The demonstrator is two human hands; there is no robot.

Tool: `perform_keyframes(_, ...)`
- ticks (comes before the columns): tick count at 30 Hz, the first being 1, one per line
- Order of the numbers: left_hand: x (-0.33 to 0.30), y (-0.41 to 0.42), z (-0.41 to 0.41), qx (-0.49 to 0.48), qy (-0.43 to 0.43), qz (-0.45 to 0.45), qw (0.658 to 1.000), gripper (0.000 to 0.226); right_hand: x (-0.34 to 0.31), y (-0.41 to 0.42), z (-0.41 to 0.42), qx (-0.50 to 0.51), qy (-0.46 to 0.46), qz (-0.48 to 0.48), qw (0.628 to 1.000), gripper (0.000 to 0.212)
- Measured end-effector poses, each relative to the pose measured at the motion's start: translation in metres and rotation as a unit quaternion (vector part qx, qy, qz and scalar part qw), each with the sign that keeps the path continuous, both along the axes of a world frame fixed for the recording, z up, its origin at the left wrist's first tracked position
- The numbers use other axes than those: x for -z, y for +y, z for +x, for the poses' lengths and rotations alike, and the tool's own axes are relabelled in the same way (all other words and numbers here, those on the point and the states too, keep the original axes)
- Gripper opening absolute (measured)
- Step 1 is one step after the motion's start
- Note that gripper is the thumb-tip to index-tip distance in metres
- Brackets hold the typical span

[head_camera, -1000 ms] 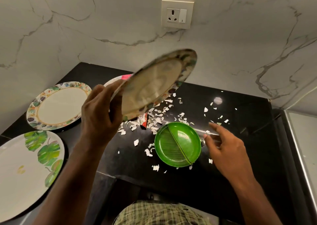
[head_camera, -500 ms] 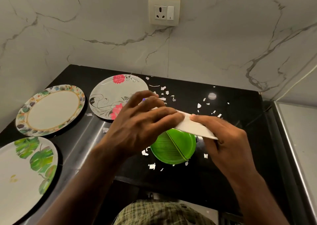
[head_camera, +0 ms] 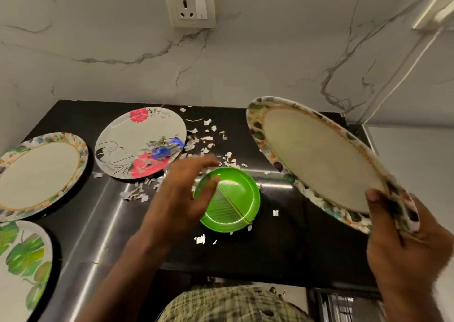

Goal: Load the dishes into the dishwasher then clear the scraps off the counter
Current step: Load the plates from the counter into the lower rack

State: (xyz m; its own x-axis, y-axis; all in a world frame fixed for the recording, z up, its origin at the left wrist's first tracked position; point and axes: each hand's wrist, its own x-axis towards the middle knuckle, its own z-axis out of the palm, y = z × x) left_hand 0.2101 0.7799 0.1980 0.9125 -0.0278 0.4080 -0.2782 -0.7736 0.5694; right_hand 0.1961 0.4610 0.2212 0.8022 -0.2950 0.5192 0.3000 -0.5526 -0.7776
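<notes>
At 3 o'clock, right hand (head_camera: 405, 245) grips a tilted plate (head_camera: 317, 159): loading underway. Left hand (head_camera: 179, 198), fingers spread, hovers over green bowl (head_camera: 233, 206); next, grasp it.

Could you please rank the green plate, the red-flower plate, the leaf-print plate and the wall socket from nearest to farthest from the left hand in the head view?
From the left hand:
1. green plate, just right, under the fingertips.
2. red-flower plate, behind-left.
3. leaf-print plate, far left at the frame edge.
4. wall socket, up on the wall.
</notes>
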Motion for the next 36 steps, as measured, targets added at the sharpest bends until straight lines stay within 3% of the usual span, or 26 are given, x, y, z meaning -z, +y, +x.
perform_keyframes(1,0.012,-0.008,-0.002,0.028,0.039,0.008,0.999,0.033,0.0,-0.004,-0.003,0.0,0.01,-0.018,1.0,0.056)
perform_keyframes(6,0.059,-0.051,-0.007,0.14,0.189,0.074,0.969,0.036,0.003,-0.02,-0.009,0.023,0.046,-0.074,0.996,0.044)
perform_keyframes(9,0.068,-0.074,-0.004,0.181,0.262,0.129,0.939,0.037,0.01,-0.023,-0.012,-0.009,0.067,-0.097,0.993,0.052)
perform_keyframes(11,0.072,-0.085,-0.002,0.202,0.291,0.162,0.921,0.035,0.016,-0.024,-0.015,-0.036,0.082,-0.087,0.992,0.058)
perform_keyframes(14,0.078,-0.094,-0.002,0.218,0.328,0.202,0.897,0.039,0.024,-0.03,-0.017,-0.041,0.09,-0.067,0.993,0.043)
perform_keyframes(19,0.089,-0.11,-0.009,0.221,0.389,0.284,0.848,0.056,0.025,-0.038,-0.011,-0.064,0.133,-0.073,0.986,0.039)
perform_keyframes(25,0.09,-0.121,-0.009,0.221,0.402,0.367,0.809,0.06,0.017,-0.038,0.0,-0.102,0.147,-0.124,0.976,0.037)
perform_keyframes(36,0.085,-0.135,0.006,0.169,0.37,0.372,0.834,0.04,0.024,-0.053,0.007,-0.136,0.152,-0.128,0.971,0.041)
